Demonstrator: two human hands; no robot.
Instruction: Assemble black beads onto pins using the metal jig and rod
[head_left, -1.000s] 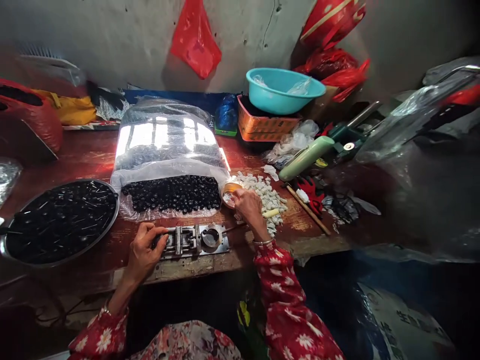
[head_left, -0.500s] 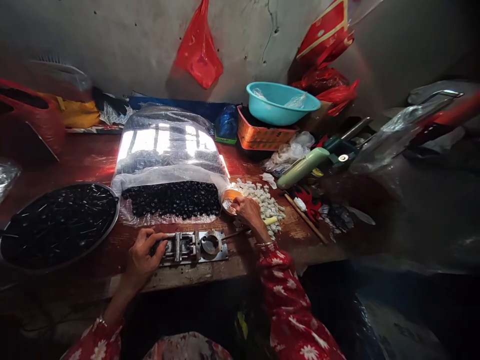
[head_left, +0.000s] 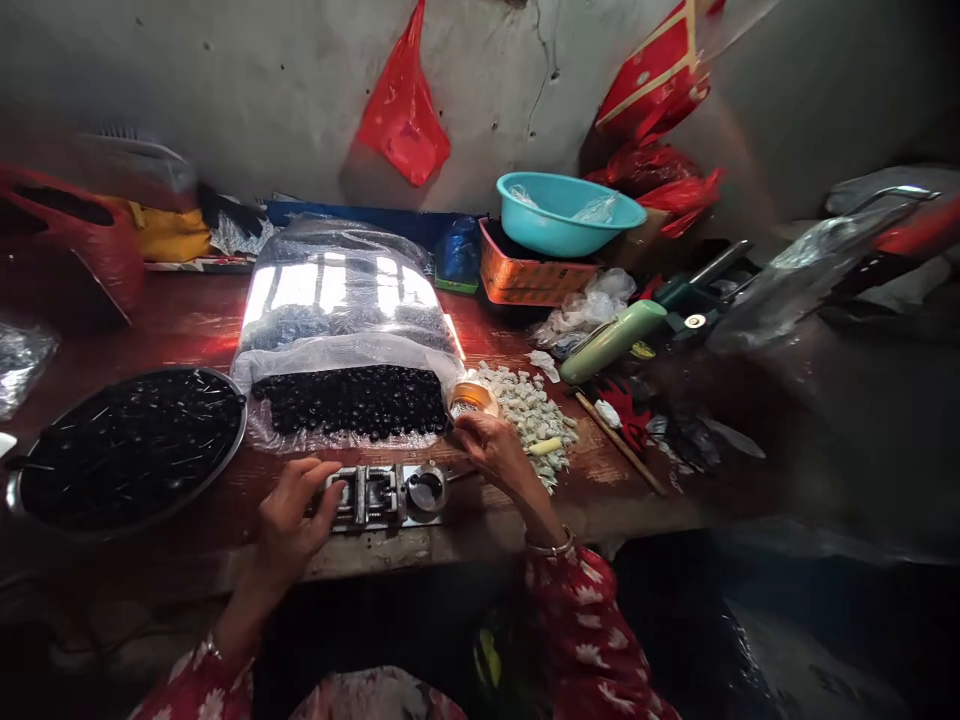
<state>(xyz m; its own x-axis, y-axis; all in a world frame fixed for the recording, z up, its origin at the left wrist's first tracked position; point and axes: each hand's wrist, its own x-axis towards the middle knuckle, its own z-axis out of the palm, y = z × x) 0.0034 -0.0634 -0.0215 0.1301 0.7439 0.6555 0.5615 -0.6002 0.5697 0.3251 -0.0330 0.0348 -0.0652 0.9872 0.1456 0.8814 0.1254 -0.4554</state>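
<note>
A small metal press fixture sits at the front edge of the red wooden table. My left hand grips its left end, fingers curled round it. My right hand hovers just right of the fixture's round cup, fingers pinched together on something too small to make out. A small amber dish stands just beyond that hand, beside a heap of small white pieces. A clear plastic bag lies open with several black round parts spilling at its mouth.
A round metal tray of dark parts sits at the left. At the back stand a teal bowl on an orange box, red bags on the wall, and a green-handled tool at right.
My right hand has drawn back from the amber dish toward the fixture's cup. My left hand stays on the fixture's left end. The view has tilted slightly.
</note>
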